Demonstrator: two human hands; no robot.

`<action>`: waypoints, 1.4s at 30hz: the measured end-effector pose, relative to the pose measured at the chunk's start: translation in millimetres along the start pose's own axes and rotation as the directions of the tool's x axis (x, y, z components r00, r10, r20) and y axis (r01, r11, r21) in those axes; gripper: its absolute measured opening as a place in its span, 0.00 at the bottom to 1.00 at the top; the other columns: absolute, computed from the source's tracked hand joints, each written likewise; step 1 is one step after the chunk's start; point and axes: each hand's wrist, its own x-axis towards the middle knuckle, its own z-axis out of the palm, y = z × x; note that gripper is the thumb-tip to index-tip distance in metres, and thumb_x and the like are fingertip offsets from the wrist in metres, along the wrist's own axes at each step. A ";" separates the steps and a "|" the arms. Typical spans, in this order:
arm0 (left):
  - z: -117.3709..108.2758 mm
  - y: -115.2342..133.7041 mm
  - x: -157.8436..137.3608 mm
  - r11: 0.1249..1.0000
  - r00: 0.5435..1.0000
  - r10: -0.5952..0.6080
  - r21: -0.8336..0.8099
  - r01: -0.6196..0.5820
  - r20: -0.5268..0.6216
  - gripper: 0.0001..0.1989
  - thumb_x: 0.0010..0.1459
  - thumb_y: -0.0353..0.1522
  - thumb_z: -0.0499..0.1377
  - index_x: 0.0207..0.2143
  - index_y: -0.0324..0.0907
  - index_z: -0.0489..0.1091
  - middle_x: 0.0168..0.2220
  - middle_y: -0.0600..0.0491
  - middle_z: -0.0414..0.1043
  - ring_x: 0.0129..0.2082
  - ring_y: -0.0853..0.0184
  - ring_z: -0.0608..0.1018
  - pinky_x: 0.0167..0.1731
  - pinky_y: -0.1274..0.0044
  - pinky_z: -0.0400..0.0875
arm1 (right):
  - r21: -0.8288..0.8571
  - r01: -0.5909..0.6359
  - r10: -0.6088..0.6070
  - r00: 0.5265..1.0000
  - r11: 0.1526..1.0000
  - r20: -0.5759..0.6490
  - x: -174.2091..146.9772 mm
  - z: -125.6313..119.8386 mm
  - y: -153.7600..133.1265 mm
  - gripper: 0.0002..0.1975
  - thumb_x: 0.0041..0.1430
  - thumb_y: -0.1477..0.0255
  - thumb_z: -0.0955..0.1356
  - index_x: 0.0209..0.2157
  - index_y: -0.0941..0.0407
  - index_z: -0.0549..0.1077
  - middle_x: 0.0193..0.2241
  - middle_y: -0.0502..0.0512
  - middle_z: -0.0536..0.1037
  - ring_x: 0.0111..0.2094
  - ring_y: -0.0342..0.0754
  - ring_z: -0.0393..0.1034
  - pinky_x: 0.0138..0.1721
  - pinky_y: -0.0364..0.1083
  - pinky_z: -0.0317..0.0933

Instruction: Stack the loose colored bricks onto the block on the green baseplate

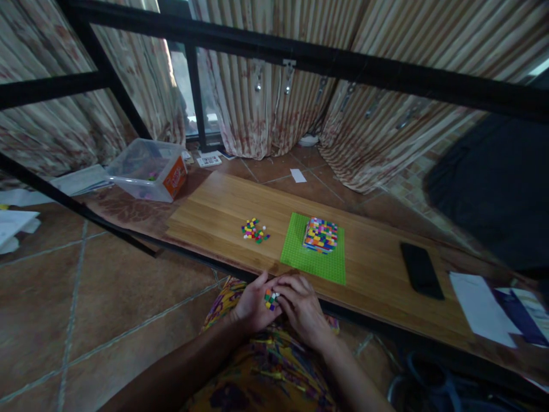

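Observation:
A small heap of coloured toy bricks point(270, 298) lies in the cupped palm of my left hand point(253, 306), held over my lap at the table's near edge. My right hand point(302, 309) reaches across with bent fingers, their tips at the bricks in the palm. What those fingers pinch, if anything, is hidden. Ahead on the wooden board sits a green baseplate point(295, 260), bearing a multicoloured block built of bricks point(321, 235). Left of the plate, loose toy bricks point(254, 230) are scattered in a small pile.
A clear plastic tub point(146, 171) with an orange label stands at the table's far left. To the right lie a black phone-like slab point(421, 270) and white paper point(482, 306). A dark metal bar point(274, 46) crosses above the table before striped curtains point(274, 109).

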 end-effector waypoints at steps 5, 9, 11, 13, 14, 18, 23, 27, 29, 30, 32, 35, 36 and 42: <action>-2.4 -0.7 0.8 1.000 1.000 -0.012 0.015 0.012 0.014 0.21 0.64 0.42 0.45 0.45 0.37 0.68 0.33 0.50 0.71 0.31 0.69 0.73 0.34 0.78 0.65 | -0.009 0.010 -0.011 0.999 1.000 -0.037 -2.1 7.2 6.6 0.08 0.62 0.73 0.64 0.39 0.52 0.74 0.41 0.56 0.74 0.45 0.52 0.65 0.45 0.53 0.62; -3.7 -1.6 3.2 0.999 1.000 0.029 0.039 -0.028 -0.006 0.19 0.64 0.40 0.47 0.44 0.36 0.69 0.34 0.49 0.73 0.33 0.69 0.75 0.39 0.77 0.66 | 0.041 -0.016 0.019 0.997 0.999 -0.071 -0.6 3.4 4.9 0.09 0.63 0.73 0.62 0.39 0.52 0.73 0.40 0.55 0.75 0.43 0.50 0.67 0.44 0.51 0.62; -4.7 -1.6 4.0 0.997 0.999 0.037 0.071 -0.035 -0.033 0.19 0.63 0.39 0.48 0.44 0.35 0.69 0.36 0.47 0.74 0.36 0.67 0.76 0.43 0.74 0.66 | 0.084 -0.075 0.082 0.992 0.994 -0.091 0.9 -0.8 5.9 0.10 0.64 0.72 0.61 0.40 0.52 0.73 0.38 0.54 0.76 0.41 0.49 0.68 0.44 0.50 0.62; -6.1 -1.0 4.1 0.994 0.998 0.030 0.105 -0.023 -0.063 0.20 0.63 0.40 0.49 0.46 0.34 0.69 0.39 0.44 0.75 0.40 0.63 0.76 0.47 0.72 0.65 | 0.142 -0.157 0.176 0.976 0.977 -0.130 3.0 -6.6 9.7 0.10 0.65 0.70 0.61 0.41 0.52 0.73 0.37 0.54 0.77 0.40 0.48 0.70 0.42 0.49 0.63; -6.8 -0.6 3.8 0.993 0.996 0.027 0.118 -0.017 -0.080 0.21 0.62 0.41 0.49 0.46 0.34 0.69 0.41 0.42 0.75 0.42 0.62 0.76 0.48 0.71 0.64 | 0.176 -0.195 0.224 0.961 0.965 -0.161 4.3 -10.1 12.8 0.10 0.64 0.69 0.61 0.41 0.52 0.73 0.36 0.53 0.77 0.39 0.48 0.70 0.42 0.48 0.63; -8.7 0.8 2.1 0.990 0.992 0.031 0.137 -0.014 -0.123 0.22 0.61 0.42 0.52 0.47 0.32 0.69 0.45 0.40 0.74 0.43 0.61 0.76 0.50 0.69 0.64 | 0.275 -0.261 0.343 0.885 0.925 -0.313 14.1 -27.9 31.8 0.10 0.62 0.66 0.63 0.39 0.53 0.74 0.38 0.53 0.77 0.41 0.48 0.71 0.42 0.47 0.64; -8.8 1.0 2.4 0.990 0.985 0.036 0.139 -0.013 -0.167 0.22 0.59 0.42 0.54 0.46 0.32 0.70 0.43 0.41 0.75 0.41 0.62 0.77 0.49 0.69 0.65 | 0.204 -0.192 0.266 0.852 0.960 -0.451 37.9 -49.5 58.6 0.11 0.61 0.66 0.63 0.37 0.53 0.77 0.37 0.54 0.77 0.40 0.48 0.72 0.43 0.48 0.64; -8.0 1.7 3.1 0.989 0.978 0.045 0.144 -0.016 -0.204 0.22 0.59 0.42 0.54 0.45 0.32 0.70 0.42 0.41 0.75 0.39 0.62 0.77 0.48 0.69 0.66 | 0.017 -0.169 0.158 0.874 0.985 -0.460 57.9 -57.9 73.0 0.12 0.61 0.68 0.62 0.36 0.54 0.78 0.38 0.56 0.77 0.39 0.49 0.71 0.44 0.50 0.64; -8.1 2.4 2.6 0.989 0.977 0.050 0.144 -0.020 -0.209 0.22 0.59 0.41 0.54 0.45 0.31 0.70 0.41 0.41 0.75 0.38 0.62 0.77 0.48 0.69 0.66 | -0.085 -0.159 0.106 0.892 0.984 -0.439 65.0 -59.4 77.9 0.13 0.62 0.69 0.62 0.36 0.55 0.78 0.38 0.57 0.77 0.40 0.50 0.70 0.45 0.51 0.63; -8.4 2.8 2.2 0.990 0.977 0.050 0.142 -0.020 -0.209 0.22 0.59 0.41 0.54 0.45 0.31 0.70 0.41 0.41 0.75 0.38 0.62 0.77 0.48 0.69 0.66 | -0.139 -0.151 0.080 0.904 0.979 -0.419 67.6 -59.8 80.0 0.13 0.62 0.70 0.62 0.36 0.55 0.78 0.38 0.58 0.77 0.41 0.51 0.69 0.45 0.51 0.63; -9.4 3.5 1.1 0.991 0.977 0.048 0.136 -0.019 -0.207 0.21 0.59 0.41 0.54 0.45 0.31 0.70 0.41 0.41 0.75 0.38 0.62 0.77 0.48 0.70 0.66 | -0.241 -0.131 0.033 0.927 0.962 -0.374 71.1 -60.3 84.0 0.14 0.62 0.70 0.61 0.35 0.55 0.78 0.38 0.58 0.78 0.42 0.52 0.68 0.45 0.52 0.61; -11.1 4.1 0.1 0.992 0.977 0.049 0.127 -0.023 -0.206 0.21 0.59 0.41 0.54 0.45 0.31 0.70 0.41 0.41 0.75 0.38 0.62 0.77 0.48 0.70 0.66 | -0.342 -0.106 -0.012 0.945 0.934 -0.326 73.9 -60.8 89.5 0.13 0.62 0.71 0.61 0.35 0.55 0.78 0.38 0.56 0.78 0.42 0.52 0.67 0.45 0.51 0.60; -11.7 4.1 0.1 0.992 0.977 0.049 0.125 -0.024 -0.206 0.21 0.59 0.41 0.54 0.45 0.31 0.70 0.41 0.41 0.75 0.38 0.62 0.77 0.48 0.70 0.66 | -0.365 -0.100 -0.022 0.948 0.925 -0.317 74.6 -61.1 91.1 0.13 0.62 0.72 0.61 0.35 0.55 0.78 0.38 0.56 0.78 0.41 0.52 0.66 0.45 0.51 0.60; -14.6 3.7 2.2 0.993 0.983 0.043 0.113 -0.022 -0.180 0.21 0.60 0.40 0.54 0.45 0.30 0.70 0.40 0.41 0.75 0.38 0.62 0.77 0.47 0.70 0.66 | -0.423 -0.089 -0.042 0.956 0.902 -0.290 78.3 -62.8 95.6 0.12 0.61 0.72 0.62 0.35 0.54 0.78 0.37 0.56 0.79 0.40 0.53 0.66 0.45 0.52 0.58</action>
